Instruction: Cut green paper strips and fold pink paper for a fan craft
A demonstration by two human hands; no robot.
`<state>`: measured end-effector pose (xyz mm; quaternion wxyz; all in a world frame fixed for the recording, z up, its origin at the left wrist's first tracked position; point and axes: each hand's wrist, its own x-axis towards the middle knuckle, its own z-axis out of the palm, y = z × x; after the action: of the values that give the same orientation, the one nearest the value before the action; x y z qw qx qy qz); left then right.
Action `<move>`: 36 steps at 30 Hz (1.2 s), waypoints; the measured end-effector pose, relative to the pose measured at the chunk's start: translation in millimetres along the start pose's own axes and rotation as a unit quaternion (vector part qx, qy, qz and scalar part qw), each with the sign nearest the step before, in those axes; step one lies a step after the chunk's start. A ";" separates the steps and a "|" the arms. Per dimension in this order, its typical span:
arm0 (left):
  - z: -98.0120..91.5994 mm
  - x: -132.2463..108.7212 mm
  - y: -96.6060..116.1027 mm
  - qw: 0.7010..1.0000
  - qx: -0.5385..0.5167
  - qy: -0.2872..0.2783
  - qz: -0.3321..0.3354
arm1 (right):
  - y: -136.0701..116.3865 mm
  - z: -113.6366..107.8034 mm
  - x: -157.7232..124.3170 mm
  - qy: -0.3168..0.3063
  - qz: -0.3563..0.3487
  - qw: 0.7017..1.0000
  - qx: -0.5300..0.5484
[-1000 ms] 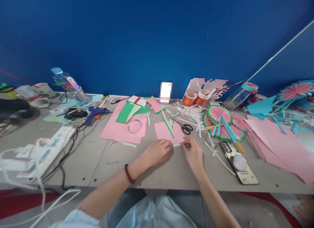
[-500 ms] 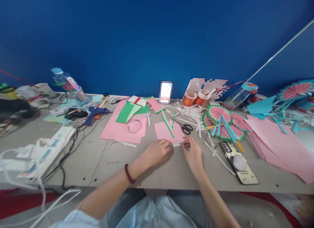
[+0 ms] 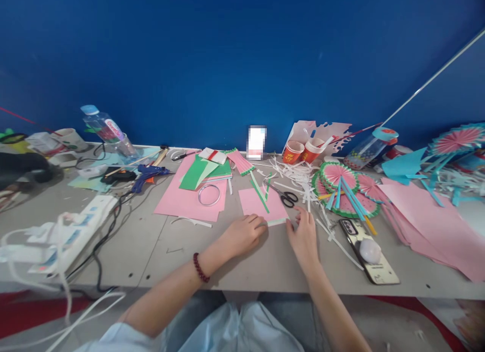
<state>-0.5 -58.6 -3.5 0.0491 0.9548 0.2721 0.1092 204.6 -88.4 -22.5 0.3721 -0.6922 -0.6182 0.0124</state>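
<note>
A small sheet of pink paper [image 3: 252, 203] lies in front of me, a pale strip [image 3: 277, 222] along its near edge. My left hand [image 3: 246, 236] is closed at the sheet's near left corner, its bent fingers pressing the edge; the thumb is partly hidden. Just off the near right corner, my right hand [image 3: 305, 236] is open and holds nothing, thumb and fingers apart. Thin green paper strips [image 3: 261, 196] rest across the sheet. Black-handled scissors [image 3: 288, 199] lie at its right, beyond my right fingertips.
Left are larger pink sheets [image 3: 166, 203], green paper [image 3: 197, 172], a tape ring [image 3: 209, 195], a blue glue gun [image 3: 146, 178] and a power strip [image 3: 79, 233]. Right are white paper scraps [image 3: 299, 175], folded paper fans [image 3: 339, 178], a phone [image 3: 382, 271] and stacked pink paper [image 3: 424, 220].
My right hand has let go of the sheet's near right edge and moved slightly right, its fingers spreading. My left hand stays on the near left corner.
</note>
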 end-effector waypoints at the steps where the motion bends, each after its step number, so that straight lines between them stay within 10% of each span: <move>1: 0.1 -0.1 -0.2 1.000 -0.004 0.003 0.001 | 0.6 -1.6 -0.4 -0.001 -0.016 1.000 -0.002; 9: -0.5 0.5 0.7 1.000 -0.021 0.016 -0.009 | -25.5 -11.8 -25.0 -0.146 -0.192 0.966 -0.091; 25: -4.6 0.7 3.0 0.999 -0.036 -0.004 -0.014 | 7.8 -18.7 -19.1 -0.051 -0.098 0.978 -0.179; 36: -8.0 -9.9 -30.0 0.961 -0.226 0.100 -0.123 | 19.6 -9.6 -23.1 -0.070 -0.081 0.991 -0.079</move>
<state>-25.9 -38.2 -2.1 0.2496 0.8620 0.3593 0.2562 220.3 -112.3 -36.2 0.2719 -0.6644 -0.6959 -0.0188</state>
